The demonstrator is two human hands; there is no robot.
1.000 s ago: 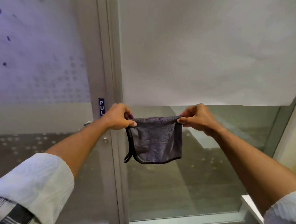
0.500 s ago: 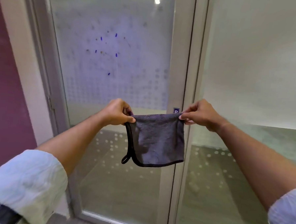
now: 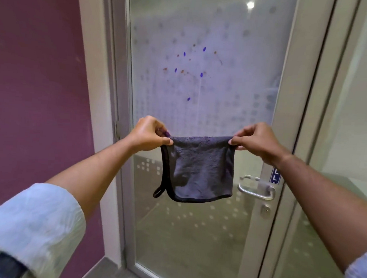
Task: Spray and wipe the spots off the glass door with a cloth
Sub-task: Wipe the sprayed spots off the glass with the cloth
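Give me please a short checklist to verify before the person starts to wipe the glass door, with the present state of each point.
1. Dark grey microfibre cloth held by both hands, left hand and right hand, at its top corners: ok.
2. Cloth spread flat, hanging free: ok.
3. Blue and brown spots in view on the frosted glass door, above the cloth: ok.
4. Spray bottle at hand: not ok, none visible.
5. Glass already wet with spray: cannot tell.
6. Door shut, with its metal lever handle untouched: ok.
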